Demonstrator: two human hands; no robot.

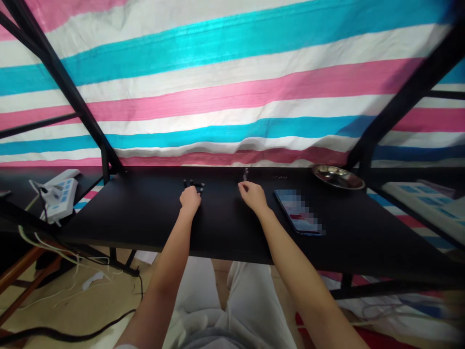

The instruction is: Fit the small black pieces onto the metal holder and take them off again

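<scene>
Resting left hand [190, 198] just beside small black pieces [192, 182], which are lying on black table [232, 228]. Right hand [253, 195] is almost touching small pale pieces [246, 172]. Whether either hand is gripping, am not able to say. Phone [298, 213] is lying rightward.

Makeshift workspace, striped sheeting [225, 92] as backdrop, black desk [228, 232], metal frames [64, 87], power strip [64, 199]

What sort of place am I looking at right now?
Probably a makeshift indoor desk space: there's a black desk, a striped sheet hung behind it, and what looks like a power strip on the left.
</scene>
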